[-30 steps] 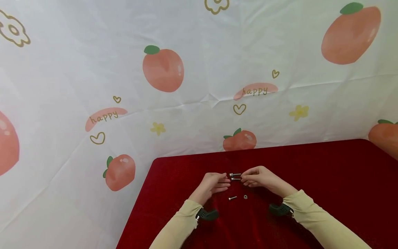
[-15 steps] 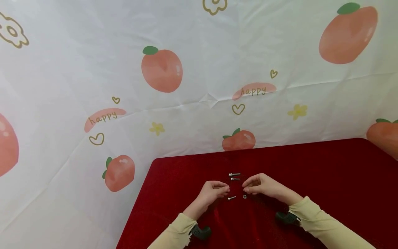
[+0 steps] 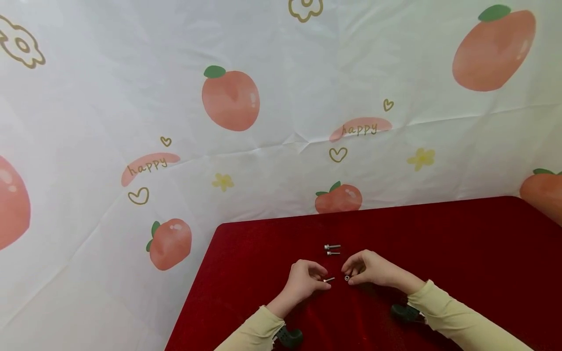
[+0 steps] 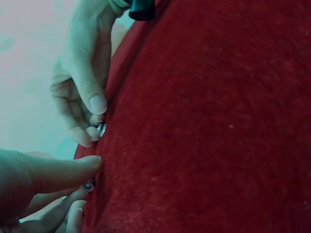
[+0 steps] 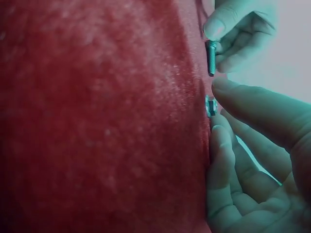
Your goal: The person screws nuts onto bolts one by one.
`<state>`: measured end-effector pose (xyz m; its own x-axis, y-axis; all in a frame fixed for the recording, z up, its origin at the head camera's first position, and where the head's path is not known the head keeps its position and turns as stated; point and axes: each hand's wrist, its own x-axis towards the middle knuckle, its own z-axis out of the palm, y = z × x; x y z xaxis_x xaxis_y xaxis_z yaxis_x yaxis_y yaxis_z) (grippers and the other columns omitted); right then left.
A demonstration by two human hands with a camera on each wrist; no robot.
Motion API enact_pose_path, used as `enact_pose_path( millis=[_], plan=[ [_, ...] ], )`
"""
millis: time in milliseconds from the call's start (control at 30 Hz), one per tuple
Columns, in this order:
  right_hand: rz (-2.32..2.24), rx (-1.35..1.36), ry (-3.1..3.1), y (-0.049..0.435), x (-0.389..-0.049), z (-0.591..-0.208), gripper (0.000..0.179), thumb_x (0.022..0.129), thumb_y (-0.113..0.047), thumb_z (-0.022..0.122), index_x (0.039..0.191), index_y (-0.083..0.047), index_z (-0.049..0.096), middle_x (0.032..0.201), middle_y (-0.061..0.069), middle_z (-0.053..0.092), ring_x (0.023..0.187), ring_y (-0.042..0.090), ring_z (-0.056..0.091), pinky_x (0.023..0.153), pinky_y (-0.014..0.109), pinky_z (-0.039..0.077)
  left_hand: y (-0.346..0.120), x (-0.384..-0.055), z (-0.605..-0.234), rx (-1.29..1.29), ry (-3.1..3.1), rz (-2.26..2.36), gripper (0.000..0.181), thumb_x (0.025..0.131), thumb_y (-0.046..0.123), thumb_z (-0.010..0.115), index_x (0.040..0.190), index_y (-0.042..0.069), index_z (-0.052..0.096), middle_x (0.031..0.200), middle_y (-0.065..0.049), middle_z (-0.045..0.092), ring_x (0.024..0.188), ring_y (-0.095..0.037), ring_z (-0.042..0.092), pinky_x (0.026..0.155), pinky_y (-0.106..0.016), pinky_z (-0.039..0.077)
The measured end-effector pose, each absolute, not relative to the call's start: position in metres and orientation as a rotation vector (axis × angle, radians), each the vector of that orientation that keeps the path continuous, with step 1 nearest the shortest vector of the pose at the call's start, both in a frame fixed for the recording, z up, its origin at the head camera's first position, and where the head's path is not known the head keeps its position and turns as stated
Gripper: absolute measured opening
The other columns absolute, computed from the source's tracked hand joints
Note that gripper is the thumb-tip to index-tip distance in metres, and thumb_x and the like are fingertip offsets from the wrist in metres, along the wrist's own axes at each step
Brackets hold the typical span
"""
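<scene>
A small metal screw lies on the red cloth, its head toward my left hand. The left thumb and fingers stand spread on either side of that head; in the left wrist view the screw head shows between them. To the right is a metal nut, close by the fingertips of my right hand. In the right wrist view the nut rests on the cloth, with the right thumb apart from it and a finger right at its edge. The threaded shank of the screw points toward the nut.
Two more metal bolts, a thicker one and a thinner one, lie side by side farther back. The red-covered table reaches a white fruit-print curtain behind. Dark devices sit at both wrists.
Both hands have moved from the two far bolts toward me, down to the screw and the nut. The bolts stay side by side; the fingers have spread around the nearer pieces.
</scene>
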<state>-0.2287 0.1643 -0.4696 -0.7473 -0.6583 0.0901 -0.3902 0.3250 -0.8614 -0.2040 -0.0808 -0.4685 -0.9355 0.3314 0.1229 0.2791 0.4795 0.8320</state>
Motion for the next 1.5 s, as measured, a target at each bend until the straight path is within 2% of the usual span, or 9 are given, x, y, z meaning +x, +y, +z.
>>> enact_pose_path(
  millis=[267, 567, 900, 1100, 1300, 1500],
  plan=[
    [-1.335, -0.959, 2.396, 0.160, -0.227, -0.472, 0.015, 0.080, -0.012, 0.078, 0.092, -0.007, 0.071, 0.084, -0.001, 0.066, 0.072, 0.010, 0.060, 0.062, 0.025, 0.055, -0.077, -0.201, -0.466, 0.584, 2.748, 1.394, 0.014, 0.068, 0.004, 0.087, 0.077, 0.004, 0.075, 0.061, 0.007, 0.061, 0.052, -0.001, 0.051, 0.047, -0.018, 0.047],
    [-1.301, -0.957, 2.458, 0.157, -0.226, -0.472, 0.010, 0.078, -0.011, 0.080, 0.085, -0.010, 0.072, 0.075, -0.006, 0.065, 0.066, 0.008, 0.060, 0.058, 0.024, 0.054, -0.077, -0.201, -0.465, 0.581, 2.761, 1.338, 0.011, 0.071, 0.005, 0.085, 0.069, 0.007, 0.074, 0.056, 0.008, 0.060, 0.049, -0.001, 0.051, 0.044, -0.018, 0.045],
    [-1.265, -0.959, 2.466, 0.154, -0.226, -0.464, 0.008, 0.080, -0.012, 0.079, 0.081, -0.009, 0.071, 0.075, -0.006, 0.064, 0.065, 0.007, 0.059, 0.056, 0.023, 0.053, -0.079, -0.202, -0.463, 0.600, 2.747, 1.309, 0.005, 0.080, 0.004, 0.077, 0.076, 0.004, 0.073, 0.063, 0.006, 0.062, 0.052, -0.001, 0.051, 0.045, -0.018, 0.045],
    [-1.239, -1.000, 2.471, 0.156, -0.227, -0.462, 0.006, 0.083, -0.012, 0.076, 0.081, -0.010, 0.070, 0.074, -0.007, 0.063, 0.064, 0.006, 0.057, 0.056, 0.023, 0.052, -0.082, -0.206, -0.463, 0.602, 2.747, 1.376, 0.007, 0.082, 0.004, 0.075, 0.076, 0.006, 0.071, 0.070, 0.004, 0.065, 0.059, -0.002, 0.058, 0.052, -0.018, 0.050],
    [-1.223, -1.040, 2.495, 0.157, -0.228, -0.464, 0.007, 0.084, -0.009, 0.073, 0.081, -0.013, 0.069, 0.072, -0.009, 0.061, 0.063, 0.004, 0.056, 0.055, 0.023, 0.051, -0.084, -0.208, -0.461, 0.558, 2.681, 1.476, 0.005, 0.083, 0.004, 0.074, 0.079, 0.003, 0.072, 0.068, 0.000, 0.067, 0.058, -0.009, 0.062, 0.050, -0.019, 0.052],
    [-1.197, -1.049, 2.500, 0.156, -0.228, -0.462, 0.006, 0.083, -0.009, 0.075, 0.082, -0.011, 0.070, 0.073, -0.010, 0.061, 0.063, 0.004, 0.056, 0.055, 0.022, 0.051, -0.083, -0.210, -0.462, 0.483, 2.603, 1.537, 0.005, 0.083, 0.005, 0.075, 0.079, 0.002, 0.074, 0.063, -0.003, 0.067, 0.051, -0.011, 0.063, 0.046, -0.022, 0.054]
  ],
)
